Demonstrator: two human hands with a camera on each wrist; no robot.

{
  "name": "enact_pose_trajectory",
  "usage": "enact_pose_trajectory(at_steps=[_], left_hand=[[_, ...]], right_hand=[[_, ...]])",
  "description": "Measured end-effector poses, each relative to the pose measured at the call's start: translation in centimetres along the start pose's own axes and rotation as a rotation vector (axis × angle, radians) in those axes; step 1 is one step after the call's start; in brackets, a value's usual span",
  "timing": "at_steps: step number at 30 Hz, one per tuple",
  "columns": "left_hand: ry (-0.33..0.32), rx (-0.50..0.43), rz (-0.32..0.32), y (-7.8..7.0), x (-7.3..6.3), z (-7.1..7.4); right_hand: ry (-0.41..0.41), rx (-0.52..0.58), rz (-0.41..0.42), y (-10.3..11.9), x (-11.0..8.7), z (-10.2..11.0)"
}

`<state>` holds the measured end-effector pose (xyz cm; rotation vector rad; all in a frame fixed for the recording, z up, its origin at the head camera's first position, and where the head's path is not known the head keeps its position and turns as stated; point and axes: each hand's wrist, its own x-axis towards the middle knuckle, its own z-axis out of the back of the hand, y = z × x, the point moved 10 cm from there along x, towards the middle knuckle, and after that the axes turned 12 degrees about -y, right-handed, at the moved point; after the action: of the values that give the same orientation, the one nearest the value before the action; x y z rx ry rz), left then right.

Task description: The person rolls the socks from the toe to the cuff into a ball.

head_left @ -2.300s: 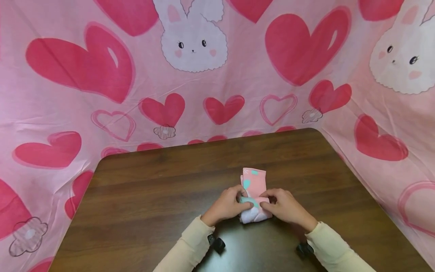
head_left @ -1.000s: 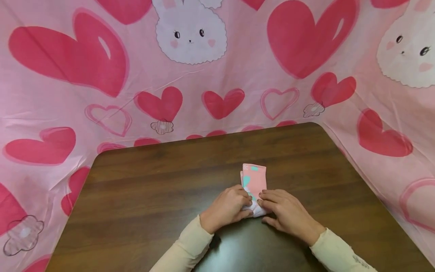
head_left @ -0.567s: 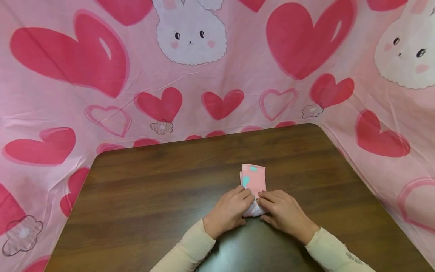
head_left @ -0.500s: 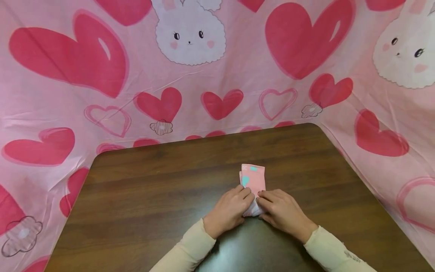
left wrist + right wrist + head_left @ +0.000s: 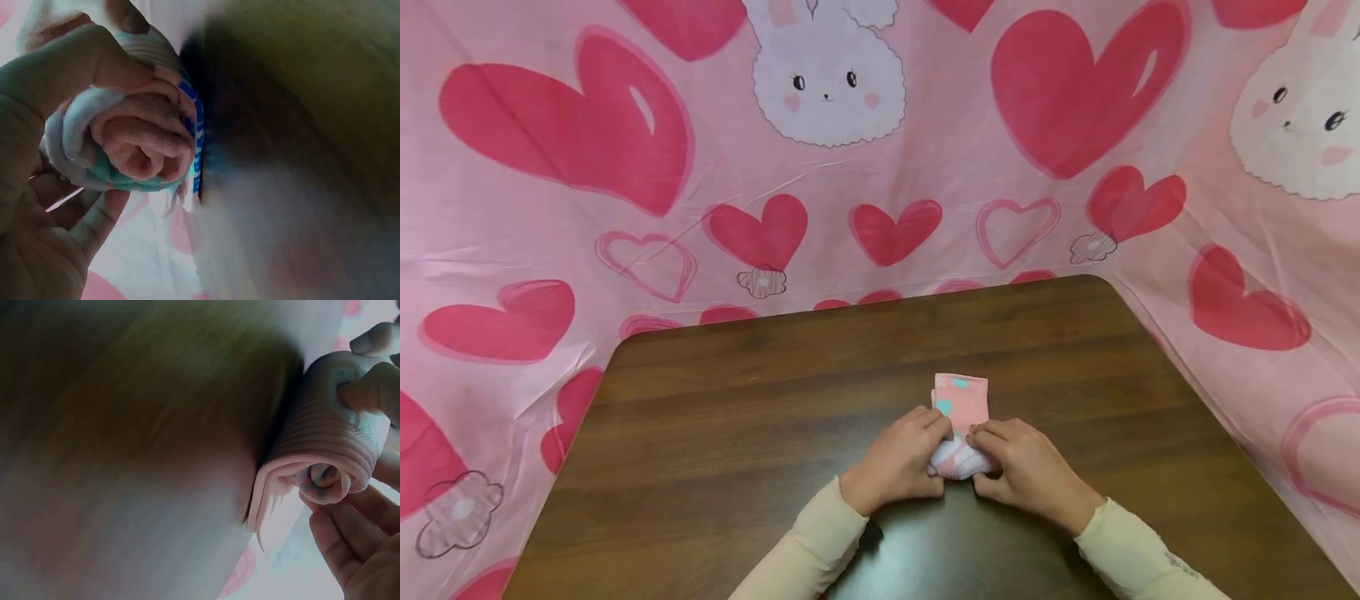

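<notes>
While the cloth lies part-rolled on the table, you grip it.
Your left hand holds its left end; your right hand, its right.

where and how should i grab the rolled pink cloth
I'd take the rolled pink cloth by its thick near end, left hand and right hand each curling round it from its own side. That end is a bulky, rounded coil; the far end lies flat on the table, likely harder to pinch.
</notes>
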<state>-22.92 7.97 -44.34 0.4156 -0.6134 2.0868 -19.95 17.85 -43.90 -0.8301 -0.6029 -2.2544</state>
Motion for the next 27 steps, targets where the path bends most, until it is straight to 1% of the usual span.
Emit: enact_pose_trajectory(at_steps=[5,10,12,16,18,21,24,27], left_hand=[[-0.006,-0.169,0.08,0.9,-0.4,0.4],[-0.013,-0.303,0.176,2.0,-0.7,0.1],[-0.016,-0.355,0.217,2.5,-0.8,0.0],[-0.013,-0.437,0.304,3.4,-1.0,-0.4],[-0.006,-0.459,0.35,3.7,-1.1,-0.6],[0.008,-0.468,0.412,4.2,-1.4,-1.0],[0.019,-0.491,0.474,4.6,-1.5,-1.4],[0.029,-0.518,0.532,4.9,-1.7,-1.7]], right_hand=[[0.019,0.127,-0.128,-0.8,0.0,0.0],[0.007,0.29,-0.214,-1.4,-0.1,0.1],[0.011,0.331,-0.249,-1.7,-0.2,0.0],[0.039,0.368,-0.339,-2.5,-0.5,-0.3],[0.061,0.375,-0.389,-2.9,-0.7,-0.5],[0.087,0.381,-0.456,-3.4,-1.1,-0.7],[0.109,0.375,-0.496,-3.7,-1.3,-0.8],[0.132,0.386,-0.519,-3.9,-1.5,-1.0]])
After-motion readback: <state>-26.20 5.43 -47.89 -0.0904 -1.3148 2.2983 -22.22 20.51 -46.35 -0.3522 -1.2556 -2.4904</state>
